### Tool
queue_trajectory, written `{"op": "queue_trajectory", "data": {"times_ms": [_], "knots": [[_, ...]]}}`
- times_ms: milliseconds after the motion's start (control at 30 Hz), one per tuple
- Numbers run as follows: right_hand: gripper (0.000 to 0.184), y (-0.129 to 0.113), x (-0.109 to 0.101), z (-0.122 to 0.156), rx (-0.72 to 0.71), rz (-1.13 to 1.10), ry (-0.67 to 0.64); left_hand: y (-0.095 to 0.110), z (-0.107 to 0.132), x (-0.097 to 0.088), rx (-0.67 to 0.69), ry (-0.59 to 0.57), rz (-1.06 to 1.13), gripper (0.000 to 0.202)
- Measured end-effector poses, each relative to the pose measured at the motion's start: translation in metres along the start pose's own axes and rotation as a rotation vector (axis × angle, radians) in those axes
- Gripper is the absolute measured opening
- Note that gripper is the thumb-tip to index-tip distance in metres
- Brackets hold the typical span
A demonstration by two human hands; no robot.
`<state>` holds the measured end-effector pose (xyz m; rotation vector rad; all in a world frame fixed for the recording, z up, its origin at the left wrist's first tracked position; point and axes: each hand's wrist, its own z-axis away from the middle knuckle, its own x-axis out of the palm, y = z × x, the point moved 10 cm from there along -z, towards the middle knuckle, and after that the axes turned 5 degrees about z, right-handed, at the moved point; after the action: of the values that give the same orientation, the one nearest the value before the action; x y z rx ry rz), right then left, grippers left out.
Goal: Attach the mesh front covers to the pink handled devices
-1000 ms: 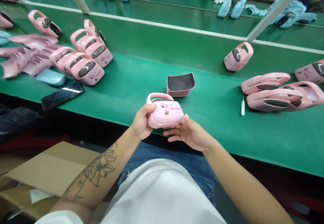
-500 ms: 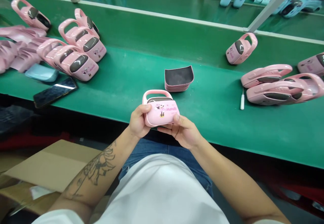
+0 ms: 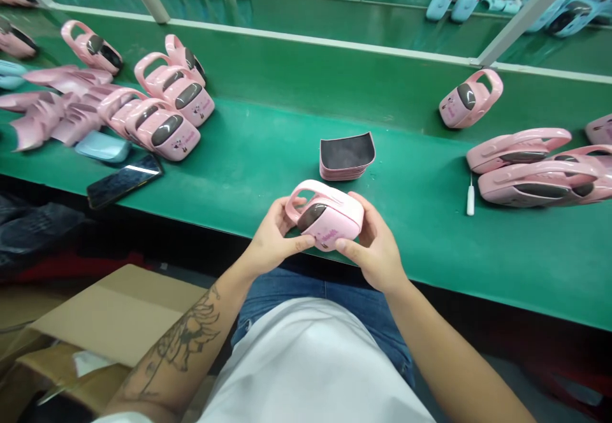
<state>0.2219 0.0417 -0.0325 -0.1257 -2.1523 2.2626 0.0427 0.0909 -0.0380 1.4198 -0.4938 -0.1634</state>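
Between my hands, over the bench's front edge, is a pink handled device with a dark window and a cartoon print. Its kind is not clear. My left hand grips the handle end, thumb on the printed face. On the other end, my right hand wraps the body, with its thumb along the lower front. Just beyond it sits a stack of curved pink panels with dark inner faces.
Several similar pink devices stand at left, beside loose pink shells, a light blue piece and a phone. More pink devices lie at right near a white-handled screwdriver. An open cardboard box is below left.
The pink device has turned in my hands, from its printed face to an angled view of its handle and window. Both hands have shifted their grip. The camera view has moved slightly left.
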Motion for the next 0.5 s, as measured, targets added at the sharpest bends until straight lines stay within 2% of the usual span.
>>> {"op": "queue_trajectory", "data": {"times_ms": [67, 100, 167, 233, 333, 500], "knots": [[0.092, -0.001, -0.009, 0.001, -0.053, 0.138, -0.002, 0.02, 0.005, -0.005, 0.095, 0.061, -0.213, 0.096], [0.093, -0.003, -0.012, 0.001, -0.085, 0.203, -0.016, 0.032, 0.006, -0.003, 0.149, 0.053, -0.344, 0.099], [0.092, -0.007, -0.012, 0.003, -0.155, 0.306, -0.066, 0.051, 0.006, 0.014, 0.243, -0.055, -0.584, 0.093], [0.089, -0.012, -0.007, 0.006, -0.222, 0.356, -0.131, 0.059, 0.004, 0.034, 0.296, -0.205, -0.718, 0.082], [0.086, -0.014, 0.0, 0.011, -0.259, 0.32, -0.21, 0.062, -0.001, 0.048, 0.296, -0.297, -0.743, 0.08], [0.079, -0.005, 0.0, 0.016, -0.204, 0.215, -0.182, 0.06, -0.002, 0.052, 0.264, -0.284, -0.717, 0.082]]}}
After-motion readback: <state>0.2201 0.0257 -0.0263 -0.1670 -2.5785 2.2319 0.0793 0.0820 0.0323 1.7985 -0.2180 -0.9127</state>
